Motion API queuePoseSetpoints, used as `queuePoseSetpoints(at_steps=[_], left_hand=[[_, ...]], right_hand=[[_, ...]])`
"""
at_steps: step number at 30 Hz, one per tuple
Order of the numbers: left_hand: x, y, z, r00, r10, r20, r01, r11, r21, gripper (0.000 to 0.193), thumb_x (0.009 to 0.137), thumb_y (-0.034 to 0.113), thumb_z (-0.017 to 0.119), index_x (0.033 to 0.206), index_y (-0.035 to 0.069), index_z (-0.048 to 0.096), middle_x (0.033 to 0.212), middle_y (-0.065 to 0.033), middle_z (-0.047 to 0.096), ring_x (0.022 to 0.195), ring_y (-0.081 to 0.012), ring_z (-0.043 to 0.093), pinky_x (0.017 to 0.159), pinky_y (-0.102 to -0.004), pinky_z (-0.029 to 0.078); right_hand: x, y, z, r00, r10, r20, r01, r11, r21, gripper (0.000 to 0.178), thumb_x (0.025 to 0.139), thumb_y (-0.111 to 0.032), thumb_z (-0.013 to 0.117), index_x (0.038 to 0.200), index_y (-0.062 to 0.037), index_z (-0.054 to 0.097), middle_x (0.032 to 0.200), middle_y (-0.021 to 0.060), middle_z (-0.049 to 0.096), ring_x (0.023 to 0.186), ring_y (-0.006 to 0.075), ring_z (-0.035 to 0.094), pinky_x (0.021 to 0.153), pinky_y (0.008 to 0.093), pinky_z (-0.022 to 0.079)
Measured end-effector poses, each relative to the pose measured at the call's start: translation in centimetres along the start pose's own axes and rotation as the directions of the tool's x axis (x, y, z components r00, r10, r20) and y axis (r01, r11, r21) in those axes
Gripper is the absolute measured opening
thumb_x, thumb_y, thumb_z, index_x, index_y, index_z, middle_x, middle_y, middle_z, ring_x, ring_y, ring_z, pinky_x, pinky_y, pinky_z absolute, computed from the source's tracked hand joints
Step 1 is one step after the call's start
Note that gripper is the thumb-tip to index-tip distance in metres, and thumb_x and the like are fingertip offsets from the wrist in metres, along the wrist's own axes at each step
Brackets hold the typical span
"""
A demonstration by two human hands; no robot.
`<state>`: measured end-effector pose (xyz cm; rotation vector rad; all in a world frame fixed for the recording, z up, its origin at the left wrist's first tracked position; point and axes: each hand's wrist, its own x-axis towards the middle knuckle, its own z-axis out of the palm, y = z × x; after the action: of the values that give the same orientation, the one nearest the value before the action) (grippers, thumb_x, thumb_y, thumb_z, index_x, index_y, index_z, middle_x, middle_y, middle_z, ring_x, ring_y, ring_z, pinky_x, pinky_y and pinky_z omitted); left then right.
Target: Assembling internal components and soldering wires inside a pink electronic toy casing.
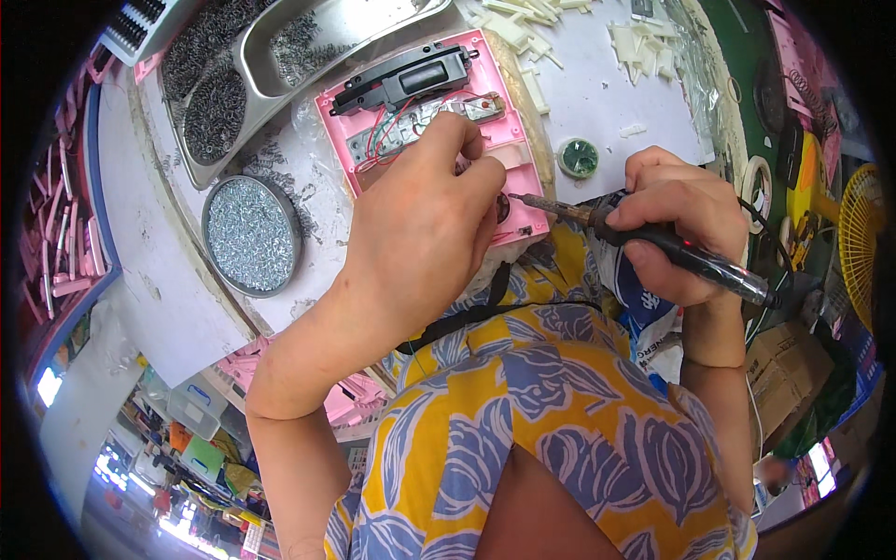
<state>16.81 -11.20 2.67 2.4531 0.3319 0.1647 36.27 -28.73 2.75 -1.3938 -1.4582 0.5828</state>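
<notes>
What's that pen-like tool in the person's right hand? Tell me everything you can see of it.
The soldering iron has a glossy black handle, seemingly plastic, and a brownish, worn-looking metal shaft narrowing to a slim dark tip. The right hand grips its handle. It slants across the view, tip leftward over the pink casing; whether the tip touches anything is too small to tell.

The paper-covered workbench [597, 112] carries a divided metal tray [271, 79] of dark coil springs [213, 121], a round dish [297, 233] of tiny silvery metal pieces [247, 233], a small round green-filled tub [578, 159] and white plastic parts [627, 47]. An open pink plastic casing [525, 182] lies near the tub, apparently on padding [516, 89], mostly hidden.
</notes>
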Motion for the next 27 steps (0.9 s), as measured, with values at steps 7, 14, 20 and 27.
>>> queuePoseSetpoints(at_steps=[7,14,20,27], left_hand=[[0.0,-0.1,-0.3,1.000,-0.006,-0.008,0.006,1.000,-0.013,0.011,0.082,0.001,0.073,0.089,0.003,0.065,0.103,-0.0126,0.057,0.081,-0.0293,0.065,0.068,-0.0400,0.053],[0.1,0.1,-0.4,0.999,-0.009,0.044,0.008,0.999,0.043,0.009,0.083,0.003,0.070,0.092,0.004,0.066,0.104,-0.0127,0.057,0.083,-0.0300,0.065,0.069,-0.0413,0.054],[0.3,0.4,-0.5,0.996,0.022,0.083,-0.030,0.995,0.099,0.013,0.079,0.005,0.064,0.092,0.003,0.063,0.105,-0.0149,0.057,0.092,-0.0333,0.064,0.073,-0.0439,0.055],[0.5,1.0,-0.9,0.992,0.045,0.115,-0.062,0.986,0.153,0.018,0.077,0.008,0.067,0.093,0.003,0.060,0.103,-0.0141,0.054,0.094,-0.0326,0.062,0.073,-0.0431,0.055]], right_hand=[[0.0,0.0,-0.1,0.999,0.034,0.027,-0.034,0.999,-0.013,0.027,0.064,-0.005,0.073,0.091,-0.0059,0.072,0.065,0.0072,0.061,0.059,0.0271,0.055,0.057,0.0365,0.046],[0.0,-0.2,-0.1,0.999,0.030,0.026,-0.029,0.999,-0.032,0.026,0.065,-0.006,0.074,0.091,-0.0059,0.071,0.066,0.0071,0.060,0.059,0.0271,0.055,0.057,0.0367,0.046],[0.1,-0.2,-0.1,0.998,0.040,0.045,-0.038,0.999,-0.028,0.025,0.066,-0.007,0.074,0.090,-0.0056,0.071,0.066,0.0074,0.061,0.059,0.0273,0.056,0.059,0.0369,0.047],[0.3,-0.3,0.0,0.997,0.041,0.068,-0.038,0.999,-0.036,0.024,0.066,-0.006,0.075,0.089,-0.0052,0.072,0.068,0.0079,0.062,0.060,0.0280,0.058,0.062,0.0370,0.049]])
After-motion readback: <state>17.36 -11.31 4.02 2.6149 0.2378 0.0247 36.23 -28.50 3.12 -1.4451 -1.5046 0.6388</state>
